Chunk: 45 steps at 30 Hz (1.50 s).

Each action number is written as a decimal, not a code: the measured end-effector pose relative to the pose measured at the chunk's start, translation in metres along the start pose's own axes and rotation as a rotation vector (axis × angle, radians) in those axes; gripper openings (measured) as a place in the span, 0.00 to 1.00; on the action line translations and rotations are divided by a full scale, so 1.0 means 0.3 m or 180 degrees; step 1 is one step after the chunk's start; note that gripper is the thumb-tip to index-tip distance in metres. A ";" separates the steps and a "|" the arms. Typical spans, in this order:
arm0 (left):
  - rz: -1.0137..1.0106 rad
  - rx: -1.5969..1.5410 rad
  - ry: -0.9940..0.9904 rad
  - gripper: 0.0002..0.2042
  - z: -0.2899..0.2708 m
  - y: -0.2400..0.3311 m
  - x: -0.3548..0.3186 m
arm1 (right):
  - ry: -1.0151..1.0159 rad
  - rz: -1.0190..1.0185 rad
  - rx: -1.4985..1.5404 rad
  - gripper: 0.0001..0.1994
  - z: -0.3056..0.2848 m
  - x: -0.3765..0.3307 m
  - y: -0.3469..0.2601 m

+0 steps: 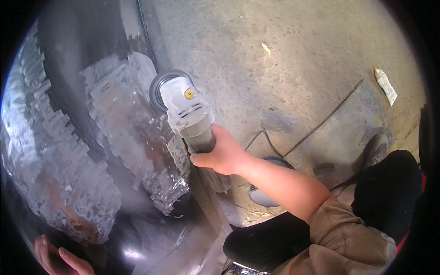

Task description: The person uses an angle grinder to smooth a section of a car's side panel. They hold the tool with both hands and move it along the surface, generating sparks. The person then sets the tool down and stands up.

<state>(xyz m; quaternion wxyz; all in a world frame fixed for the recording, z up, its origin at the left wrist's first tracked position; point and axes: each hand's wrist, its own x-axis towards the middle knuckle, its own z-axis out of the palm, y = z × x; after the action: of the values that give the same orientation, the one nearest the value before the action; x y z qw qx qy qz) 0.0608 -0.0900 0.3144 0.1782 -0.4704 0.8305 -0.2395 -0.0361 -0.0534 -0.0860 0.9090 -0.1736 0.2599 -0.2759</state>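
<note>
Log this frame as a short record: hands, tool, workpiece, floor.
Right hand: wrapped around the power tool's grip
Left hand: at lower left, partly cut off; nothing seen in it; contact unclear
Power tool: pale head, yellow button, round disc at its far end
Disc position: at the edge of the panel; touching or not, cannot tell
Panel: dark, curved, with rough grey patches
Floor: white tube with yellow cap, far right

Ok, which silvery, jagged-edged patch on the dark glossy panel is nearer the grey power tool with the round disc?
The silvery patch on the right, beside the power tool; a dark strip separates it from the other silvery patch, farther left.
</note>
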 end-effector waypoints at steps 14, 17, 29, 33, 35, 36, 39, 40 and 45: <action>-0.0015 0.0097 -0.0053 0.16 -0.002 0.014 0.010 | 0.0109 -0.0010 0.0218 0.24 0.012 0.026 -0.026; -0.0187 0.0031 -0.0026 0.16 -0.001 0.020 0.003 | 0.0051 0.0031 -0.0099 0.29 0.001 0.022 -0.035; -0.0128 0.0065 -0.0029 0.16 -0.004 0.018 0.011 | 0.0182 -0.0039 0.0009 0.28 -0.002 0.052 -0.084; -0.0163 0.0003 0.0051 0.17 0.000 0.015 0.004 | 0.0233 -0.0229 -0.0030 0.29 0.000 0.071 -0.070; -0.0233 -0.0010 0.0066 0.17 0.002 0.015 0.000 | 0.0257 -0.0072 0.0138 0.30 -0.002 0.076 -0.105; -0.0180 -0.0016 0.0082 0.17 0.002 0.013 0.000 | 0.0227 -0.0093 -0.0032 0.30 -0.004 0.072 -0.102; -0.0128 -0.0002 0.0127 0.17 0.003 0.008 0.000 | 0.0066 -0.0056 -0.0497 0.30 -0.006 0.058 -0.127; -0.0172 -0.0021 0.0112 0.17 0.002 0.012 -0.001 | 0.0133 -0.0161 -0.0338 0.30 -0.001 0.064 -0.118; -0.0159 0.0016 0.0112 0.17 0.004 0.021 0.011 | 0.0254 -0.0273 -0.0025 0.29 -0.002 0.102 -0.110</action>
<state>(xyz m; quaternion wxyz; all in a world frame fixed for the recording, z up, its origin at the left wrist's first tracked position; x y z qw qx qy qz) 0.0553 -0.0903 0.3095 0.1587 -0.4862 0.8209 -0.2542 -0.0281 -0.0977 -0.0828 0.8845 -0.1769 0.2894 -0.3203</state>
